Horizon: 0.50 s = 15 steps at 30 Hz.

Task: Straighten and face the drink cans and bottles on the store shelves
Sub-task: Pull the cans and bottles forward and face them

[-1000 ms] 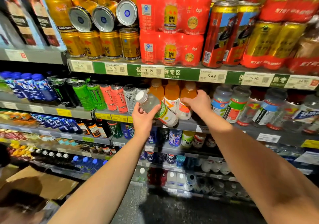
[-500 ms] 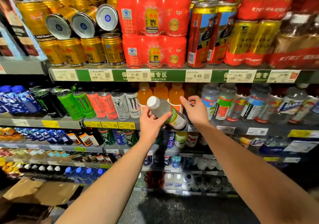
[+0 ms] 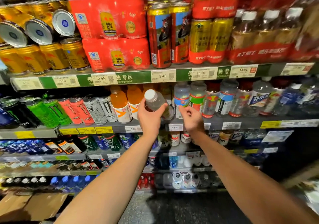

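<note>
Gripping a white-capped bottle (image 3: 156, 103) — left hand (image 3: 149, 118) beside Monster cans (image 3: 105, 109).

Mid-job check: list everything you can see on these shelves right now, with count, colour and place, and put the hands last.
Clear bottle: one, white cap, tilted, held before the second shelf.
Orange drink bottles: at least two, second shelf, left of the held bottle.
Monster cans: about eight; black, green, pink, white; second shelf, left.
Clear sports bottles: a row, mixed labels, second shelf, right.
Gold cans: several upright, three lying on top; top shelf, left.
Red multipacks: two, stacked, top shelf, centre.
Tall red cans: two in front, top shelf.
Price tags: white, along shelf edges.
Cardboard box: brown, floor, lower left.
Left hand: grips the clear bottle.
Right hand: empty, fingers loosely curled, beside the bottle.
</note>
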Tool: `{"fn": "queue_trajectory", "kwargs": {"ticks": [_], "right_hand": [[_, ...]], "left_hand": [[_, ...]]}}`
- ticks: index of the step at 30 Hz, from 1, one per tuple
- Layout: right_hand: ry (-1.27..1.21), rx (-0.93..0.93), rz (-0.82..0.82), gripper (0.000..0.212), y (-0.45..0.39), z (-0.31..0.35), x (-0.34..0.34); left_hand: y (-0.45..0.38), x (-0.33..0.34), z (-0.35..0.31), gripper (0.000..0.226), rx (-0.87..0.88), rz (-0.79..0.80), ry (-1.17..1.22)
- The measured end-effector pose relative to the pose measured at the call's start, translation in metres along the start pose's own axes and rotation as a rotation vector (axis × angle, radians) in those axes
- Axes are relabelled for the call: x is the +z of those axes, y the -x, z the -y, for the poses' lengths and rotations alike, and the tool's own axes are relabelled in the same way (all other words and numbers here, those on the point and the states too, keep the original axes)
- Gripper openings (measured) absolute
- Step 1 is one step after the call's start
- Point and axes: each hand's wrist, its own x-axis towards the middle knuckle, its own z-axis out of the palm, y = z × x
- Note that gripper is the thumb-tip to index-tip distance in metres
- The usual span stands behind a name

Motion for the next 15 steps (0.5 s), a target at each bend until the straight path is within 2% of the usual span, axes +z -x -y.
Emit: {"fn": "queue_trajectory", "kwargs": {"ticks": [6,15], "right_hand": [[-0.069,-0.007,0.074,0.030,-0.005,-0.003,-0.011],[-0.013,-0.042,0.046,0.015,-0.015,0.001,-0.021]], "left_hand": [[-0.006,0.018,-0.006,0.074,-0.007,-0.015,-0.096],[-0.009,0.038,-0.018,0.071,0.057,-0.036,-0.333]]}}
